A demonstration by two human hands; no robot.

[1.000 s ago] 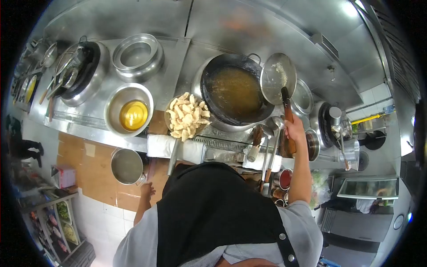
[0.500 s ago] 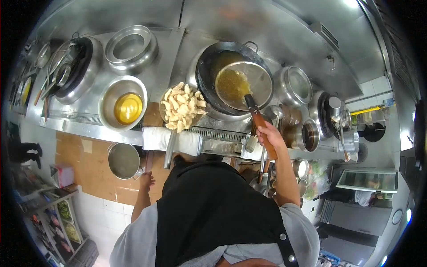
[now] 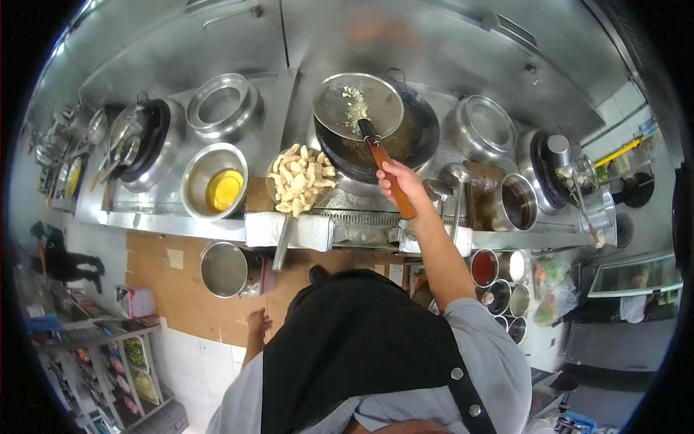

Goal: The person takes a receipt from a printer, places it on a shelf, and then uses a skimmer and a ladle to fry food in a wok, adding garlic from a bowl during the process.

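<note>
My right hand (image 3: 400, 184) grips the brown wooden handle of a round mesh skimmer (image 3: 357, 105), held over the left rim of the black wok (image 3: 416, 134). Pale crumbs lie in the skimmer's bowl. Just left of my hand stands a strainer heaped with pale fried pieces (image 3: 300, 179), its handle resting on a white cloth (image 3: 289, 230). My left hand (image 3: 257, 322) hangs low at my side, fingers loose, holding nothing. A black apron covers my front.
A steel bowl of yellow oil (image 3: 217, 181) and an empty steel pot (image 3: 225, 105) sit left of the wok. Ladles (image 3: 454, 181), a dark sauce pot (image 3: 518, 202) and several seasoning tins (image 3: 499, 278) crowd the right. A steel pot (image 3: 224, 270) stands on the floor.
My right hand lifted the skimmer out of the wok's oil and swung it left, above the wok's left rim. The view shifted a little; my left hand stayed down.
</note>
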